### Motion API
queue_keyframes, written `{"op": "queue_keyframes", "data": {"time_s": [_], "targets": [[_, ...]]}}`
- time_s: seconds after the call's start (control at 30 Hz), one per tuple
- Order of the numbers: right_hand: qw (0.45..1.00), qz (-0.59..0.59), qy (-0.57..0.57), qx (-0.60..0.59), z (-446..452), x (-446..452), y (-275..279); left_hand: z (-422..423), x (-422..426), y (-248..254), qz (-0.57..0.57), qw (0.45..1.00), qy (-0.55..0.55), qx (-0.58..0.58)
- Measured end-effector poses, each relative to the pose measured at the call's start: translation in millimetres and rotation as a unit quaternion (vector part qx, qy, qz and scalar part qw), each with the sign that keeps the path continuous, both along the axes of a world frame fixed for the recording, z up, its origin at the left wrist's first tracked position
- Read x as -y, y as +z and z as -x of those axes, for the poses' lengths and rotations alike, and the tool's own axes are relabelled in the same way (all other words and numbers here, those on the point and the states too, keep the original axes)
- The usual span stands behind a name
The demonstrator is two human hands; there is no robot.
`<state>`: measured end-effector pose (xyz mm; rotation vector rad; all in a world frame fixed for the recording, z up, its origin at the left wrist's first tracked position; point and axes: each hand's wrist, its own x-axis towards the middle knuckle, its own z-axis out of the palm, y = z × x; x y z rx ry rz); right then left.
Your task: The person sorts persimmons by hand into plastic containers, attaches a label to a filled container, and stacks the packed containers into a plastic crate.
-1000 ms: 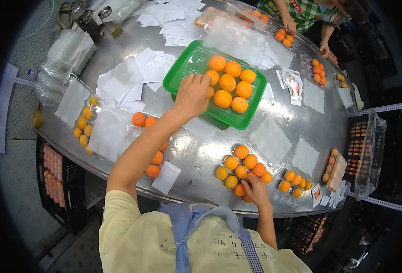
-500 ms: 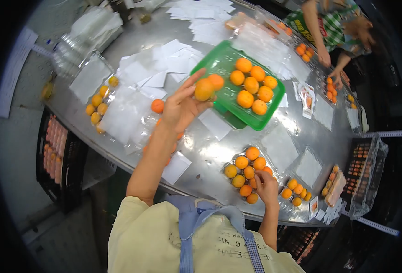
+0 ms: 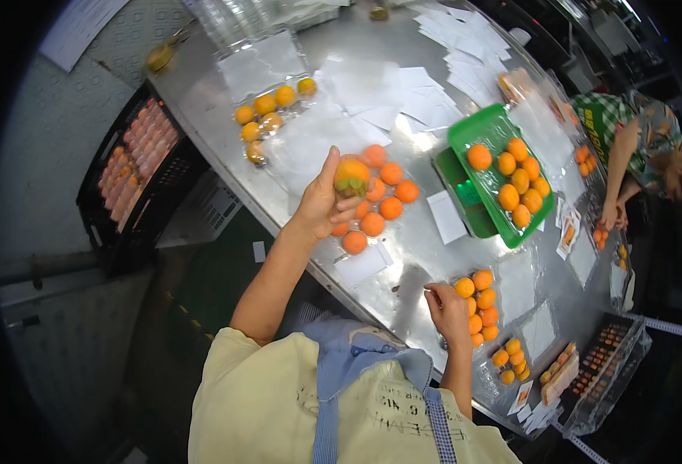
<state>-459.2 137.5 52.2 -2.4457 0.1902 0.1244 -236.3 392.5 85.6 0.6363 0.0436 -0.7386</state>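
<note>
While the half-curled left hand (image 3: 319, 207) holds one fruit (image 3: 352, 172), seemingly cushioning it, the bent right hand (image 3: 450, 315) hovers by packed fruits (image 3: 487, 298); its grip unclear.

A metal table (image 3: 195, 87), fruit (image 3: 285, 96) in plastic trays (image 3: 260, 71) and a black crate (image 3: 177, 182) suggest a packing workshop.

single head cam, wide fisheye, dark rounded border. looks forward and steeply down over the shirt (image 3: 260, 398) onto the table (image 3: 194, 77), edge running diagonal. left hand (image 3: 324, 201) and right hand (image 3: 450, 315) near, co-worker (image 3: 651, 147) farther, upper right.
</note>
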Motion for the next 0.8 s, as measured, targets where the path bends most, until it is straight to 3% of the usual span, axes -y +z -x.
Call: {"op": "queue_keyframes", "data": {"time_s": [0.2,0.33,0.43,0.53,0.63,0.77,0.8], "targets": [[0.999,0.032,0.029,-0.004,-23.2,-29.7,-0.5,-17.8,-79.3,-36.5,-0.040,0.988,0.133,-0.064],[0.999,0.032,0.031,0.002,-33.3,-51.2,6.6,-57.4,-147.9,-56.6,-0.096,0.959,0.264,0.040],[0.997,-0.064,0.007,-0.047,-51.9,-70.5,14.7,-99.0,-160.8,-80.3,-0.398,0.823,0.378,0.147],[0.997,-0.068,0.047,0.006,-102.0,-95.4,22.8,-122.4,-168.0,-94.5,-0.486,0.781,0.333,0.207],[0.991,-0.100,0.083,0.016,-165.6,-119.8,21.8,-132.8,-172.1,-115.6,-0.479,0.823,0.251,0.173],[0.986,-0.150,0.064,-0.020,-243.9,-163.5,6.8,-118.7,-164.8,-82.7,-0.402,0.876,0.236,0.120],[0.990,-0.075,0.091,0.074,-259.3,-174.6,5.8,-115.4,-164.3,-71.9,-0.377,0.889,0.234,0.110]]}}
